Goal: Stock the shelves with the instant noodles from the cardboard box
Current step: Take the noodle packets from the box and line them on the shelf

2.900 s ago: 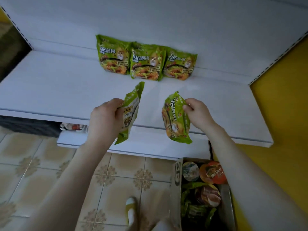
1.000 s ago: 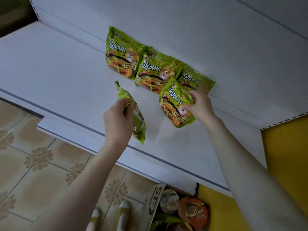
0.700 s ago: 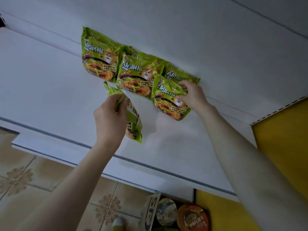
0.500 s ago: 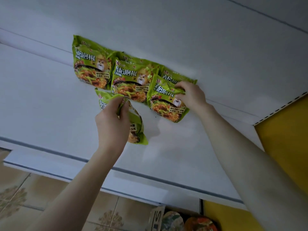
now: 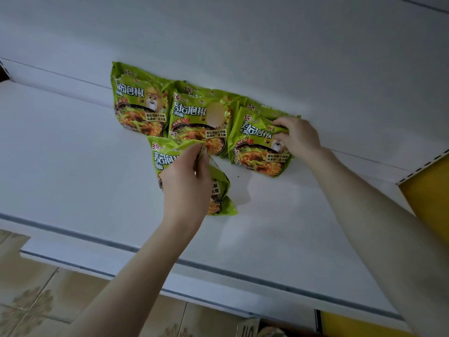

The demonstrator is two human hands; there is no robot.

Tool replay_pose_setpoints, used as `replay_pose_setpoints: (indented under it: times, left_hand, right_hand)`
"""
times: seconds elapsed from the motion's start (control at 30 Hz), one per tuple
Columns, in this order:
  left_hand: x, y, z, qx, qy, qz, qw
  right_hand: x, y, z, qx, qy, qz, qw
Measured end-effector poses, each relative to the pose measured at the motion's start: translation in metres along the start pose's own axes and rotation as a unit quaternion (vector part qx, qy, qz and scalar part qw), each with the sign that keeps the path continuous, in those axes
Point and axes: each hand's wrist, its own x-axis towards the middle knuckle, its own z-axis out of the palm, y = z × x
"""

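Green instant noodle packets stand in a row against the back wall of the white shelf (image 5: 73,166): a left packet (image 5: 139,105), a middle packet (image 5: 196,120), and one at the right (image 5: 264,110), mostly hidden. My right hand (image 5: 297,138) pinches the top edge of another green packet (image 5: 255,147), which stands in front of that right one. My left hand (image 5: 187,183) pinches the top of a further packet (image 5: 218,190), held just in front of the middle packet and low over the shelf.
The shelf's front edge (image 5: 218,266) runs across below my arms. A lower white shelf lip (image 5: 73,261) and patterned floor tiles (image 5: 36,300) show beneath. A yellow panel (image 5: 430,190) borders the shelf on the right. A corner of the cardboard box (image 5: 250,329) peeks in at the bottom.
Both hands moved the packets back to the row. The right packet now stands in front of the right rear one; the left packet has turned to face forward near the middle packet.
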Motion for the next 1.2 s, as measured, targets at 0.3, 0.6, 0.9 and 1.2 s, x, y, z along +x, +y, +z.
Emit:
replay_pose_setpoints:
  times: [0.3, 0.6, 0.9, 1.2]
  left_hand:
    - [0.005, -0.001, -0.001, -0.016, -0.011, -0.009, 1.0]
    - [0.005, 0.001, -0.002, -0.019, -0.014, -0.006, 1.0]
    - [-0.002, 0.0, -0.005, -0.028, -0.012, 0.002, 1.0]
    - [-0.006, 0.007, -0.022, -0.07, -0.04, -0.057, 0.995]
  right_hand:
    - [0.012, -0.01, 0.005, 0.006, 0.008, 0.02, 1.0]
    - [0.018, -0.006, 0.021, -0.055, 0.035, 0.003, 0.998]
    - [0.004, -0.004, 0.009, -0.058, 0.076, -0.024, 0.995]
    - [-0.108, -0.061, 0.029, 0.415, -0.007, 0.039, 0.909]
